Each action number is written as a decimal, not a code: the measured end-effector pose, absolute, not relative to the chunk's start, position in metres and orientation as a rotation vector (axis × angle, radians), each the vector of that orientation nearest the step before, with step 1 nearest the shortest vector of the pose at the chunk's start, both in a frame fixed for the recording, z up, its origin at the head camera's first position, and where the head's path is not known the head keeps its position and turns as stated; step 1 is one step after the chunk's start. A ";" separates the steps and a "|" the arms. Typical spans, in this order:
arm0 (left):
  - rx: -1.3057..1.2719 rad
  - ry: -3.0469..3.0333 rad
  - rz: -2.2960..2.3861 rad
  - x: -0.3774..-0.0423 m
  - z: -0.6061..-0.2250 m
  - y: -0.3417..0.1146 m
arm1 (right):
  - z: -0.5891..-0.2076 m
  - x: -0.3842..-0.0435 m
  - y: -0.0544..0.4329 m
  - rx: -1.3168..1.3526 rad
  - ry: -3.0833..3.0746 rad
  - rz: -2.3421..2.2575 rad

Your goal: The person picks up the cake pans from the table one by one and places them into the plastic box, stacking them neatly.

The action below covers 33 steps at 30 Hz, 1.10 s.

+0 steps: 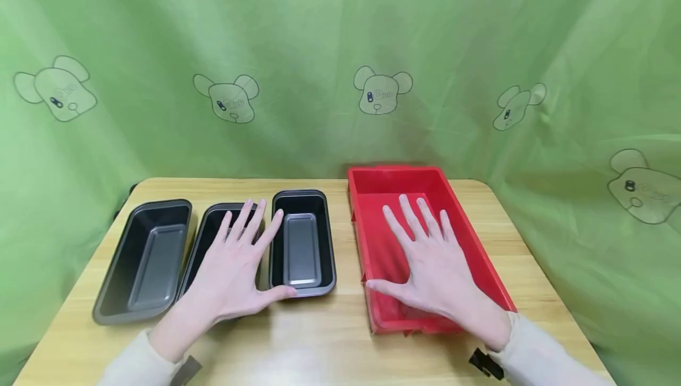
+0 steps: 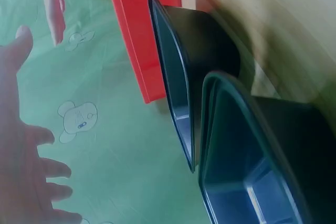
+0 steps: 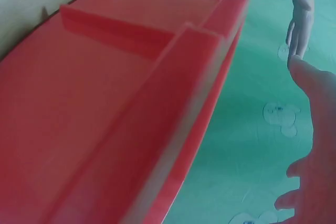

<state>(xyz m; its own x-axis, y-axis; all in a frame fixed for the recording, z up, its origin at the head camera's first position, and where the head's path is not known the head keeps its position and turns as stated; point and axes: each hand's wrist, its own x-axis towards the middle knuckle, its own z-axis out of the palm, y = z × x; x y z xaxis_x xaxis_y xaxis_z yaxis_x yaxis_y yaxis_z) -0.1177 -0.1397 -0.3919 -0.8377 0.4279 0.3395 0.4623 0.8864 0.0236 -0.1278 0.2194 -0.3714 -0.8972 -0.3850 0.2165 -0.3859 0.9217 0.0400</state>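
Observation:
My left hand (image 1: 231, 273), fingers spread and palm down, is held over the middle black loaf pan (image 1: 213, 226) and hides much of it. Its thumb overlaps the near rim of the right black loaf pan (image 1: 302, 250) in the head view. The left wrist view shows this hand (image 2: 21, 156) raised above the pan rims. My right hand (image 1: 433, 268), also spread flat, is over the red tray (image 1: 383, 256). In the right wrist view the fingers of the right hand (image 3: 315, 156) stand clear of the tray's side wall. Both hands hold nothing.
A third black loaf pan (image 1: 154, 262) sits at the left of the wooden table (image 1: 314, 339). The pans and the tray show no contents. A green curtain (image 1: 308, 37) with mouse-head drawings hangs behind the table and along both sides.

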 end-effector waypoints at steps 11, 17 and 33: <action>-0.500 -2.911 -0.642 -0.127 -0.383 -0.155 | -0.356 -0.130 0.254 0.452 -2.994 0.265; -0.396 -2.911 -0.928 -0.139 -0.384 -0.164 | -0.346 -0.136 0.275 0.386 -3.056 0.439; -0.127 -2.897 -1.765 -0.168 -0.383 -0.165 | -0.342 -0.162 0.335 0.171 -3.122 0.876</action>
